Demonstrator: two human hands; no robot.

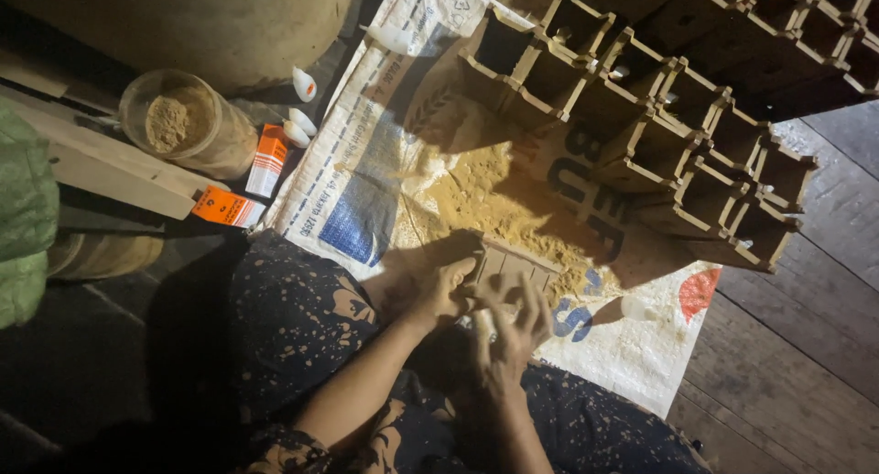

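My left hand [438, 289] and my right hand [509, 332] both hold a small wooden lattice piece [515, 261] with rectangular cells, just above my lap. The left hand grips its near left edge; the right hand's fingers wrap its front edge. Under it lies a heap of fine yellow sawdust [494, 204] on a white woven sack [366, 176] spread on the floor. The part of the piece under my fingers is hidden.
A large wooden lattice panel [678, 117] with several open cells lies at the upper right. At the left stand a clear jar of sawdust [183, 121], two orange boxes [267, 160], small white glue bottles [304, 85] and a plank [119, 172]. Dark floorboards [797, 346] run on the right.
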